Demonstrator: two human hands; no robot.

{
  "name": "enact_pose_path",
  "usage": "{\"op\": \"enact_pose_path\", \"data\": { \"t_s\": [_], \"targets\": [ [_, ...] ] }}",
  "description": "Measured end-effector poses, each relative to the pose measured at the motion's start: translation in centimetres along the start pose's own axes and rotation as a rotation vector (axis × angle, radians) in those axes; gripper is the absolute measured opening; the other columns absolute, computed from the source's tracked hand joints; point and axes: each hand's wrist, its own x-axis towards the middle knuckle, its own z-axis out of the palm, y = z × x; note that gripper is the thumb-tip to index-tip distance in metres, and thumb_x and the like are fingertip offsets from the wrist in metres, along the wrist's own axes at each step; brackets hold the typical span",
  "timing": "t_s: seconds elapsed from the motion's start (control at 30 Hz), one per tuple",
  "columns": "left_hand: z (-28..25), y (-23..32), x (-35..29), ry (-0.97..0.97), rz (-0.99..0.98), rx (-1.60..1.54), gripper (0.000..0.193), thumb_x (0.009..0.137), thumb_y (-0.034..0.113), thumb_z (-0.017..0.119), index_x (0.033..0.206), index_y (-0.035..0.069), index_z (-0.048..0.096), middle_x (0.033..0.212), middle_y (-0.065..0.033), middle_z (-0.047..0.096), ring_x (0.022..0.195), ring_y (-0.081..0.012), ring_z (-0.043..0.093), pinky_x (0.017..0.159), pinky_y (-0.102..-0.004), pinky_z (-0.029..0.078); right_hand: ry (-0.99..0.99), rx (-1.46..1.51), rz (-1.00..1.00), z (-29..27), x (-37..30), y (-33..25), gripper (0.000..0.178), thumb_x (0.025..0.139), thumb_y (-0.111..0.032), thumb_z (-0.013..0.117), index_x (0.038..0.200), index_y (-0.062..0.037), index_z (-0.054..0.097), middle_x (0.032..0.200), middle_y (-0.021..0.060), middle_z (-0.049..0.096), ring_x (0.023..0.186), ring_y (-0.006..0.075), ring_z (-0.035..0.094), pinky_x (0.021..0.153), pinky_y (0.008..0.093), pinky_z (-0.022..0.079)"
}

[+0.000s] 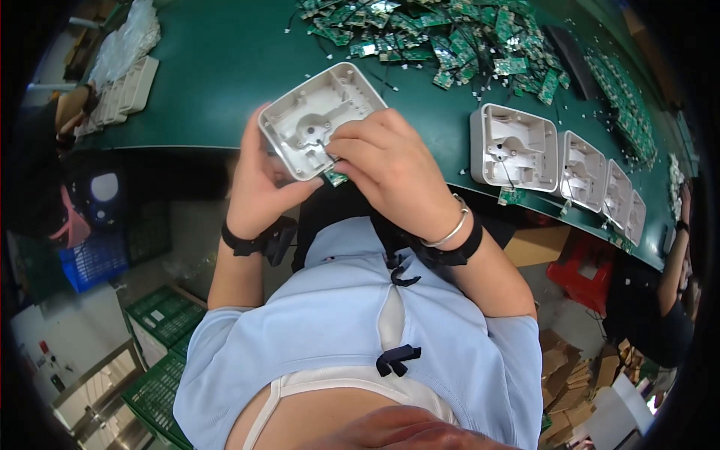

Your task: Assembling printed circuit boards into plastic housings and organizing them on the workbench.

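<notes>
Tilted at the table's near edge is an open white plastic housing (304, 112), with ribs and a round hub inside. My left hand (259, 169) grips it by its left side, thumb along the near wall. Over its near right part, my right hand (386, 161) reaches in, thumb and fingers pinched on a thin dark wire, mostly hidden by the fingertips. A small green circuit board (335, 177) hangs just outside the near wall, below the right fingers; part of it is covered.
Several similar housings (517, 112) stand in a row to the right, boards hanging by wires over the edge. A heap of circuit boards with cables (450, 37) lies at the far side of the green table (202, 82). Another person's hand (73, 105) is beside white housings (135, 86) at left.
</notes>
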Motion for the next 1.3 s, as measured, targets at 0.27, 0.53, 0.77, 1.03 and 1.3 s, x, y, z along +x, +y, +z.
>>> {"op": "enact_pose_path", "data": {
  "t_s": [0.27,0.53,0.77,1.03,1.3],
  "targets": [
    [-0.3,0.2,0.6,-0.004,-0.057,0.022,0.112,0.073,-0.008,0.082,0.162,0.002,0.016,0.158,-0.0200,0.036,0.124,-0.0282,0.065,0.088,-0.0329,0.062,-0.016,0.035,0.026,-1.0,0.3,0.1,0.027,0.084,-0.004,0.076,0.110,-0.0035,0.072,0.114,0.0088,0.071,0.101,0.0321,0.061,0.089,0.0412,0.052],
    [0.4,0.3,0.8,-0.068,-0.013,-0.070,0.111,0.072,-0.010,0.081,0.163,0.002,0.018,0.160,-0.0173,0.036,0.132,-0.0291,0.060,0.097,-0.0369,0.059,-0.006,-0.025,0.021,-1.3,-0.1,0.4,0.021,0.083,-0.007,0.077,0.104,-0.0064,0.073,0.108,0.0045,0.071,0.096,0.0296,0.062,0.084,0.0402,0.053],
    [1.8,0.1,3.2,-0.311,-0.050,-0.190,0.113,0.073,-0.012,0.079,0.166,0.004,0.017,0.161,-0.0165,0.037,0.134,-0.0275,0.058,0.103,-0.0382,0.055,-0.044,-0.209,-0.033,-4.0,-2.5,-1.1,0.021,0.075,-0.007,0.075,0.095,-0.0097,0.070,0.098,0.0004,0.068,0.089,0.0233,0.062,0.075,0.0366,0.052],
    [5.0,1.4,5.1,-0.455,-0.197,0.092,0.106,0.076,-0.010,0.078,0.165,0.004,0.021,0.158,-0.0165,0.043,0.109,-0.0211,0.071,0.092,-0.0331,0.058,-0.047,-0.376,0.050,-5.6,-4.9,-0.9,0.024,0.075,-0.006,0.075,0.099,-0.0081,0.070,0.100,0.0005,0.068,0.090,0.0217,0.064,0.074,0.0358,0.051],
    [6.5,2.5,5.3,-0.350,-0.028,0.578,0.101,0.075,-0.002,0.081,0.162,0.002,0.032,0.144,-0.0171,0.054,0.089,-0.0166,0.067,0.082,-0.0290,0.056,0.472,-0.819,0.319,-13.3,-9.8,0.1,0.048,0.082,-0.018,0.084,0.124,-0.0029,0.067,0.124,0.0170,0.068,0.115,0.0372,0.061,0.099,0.0485,0.047]
  ]
}}
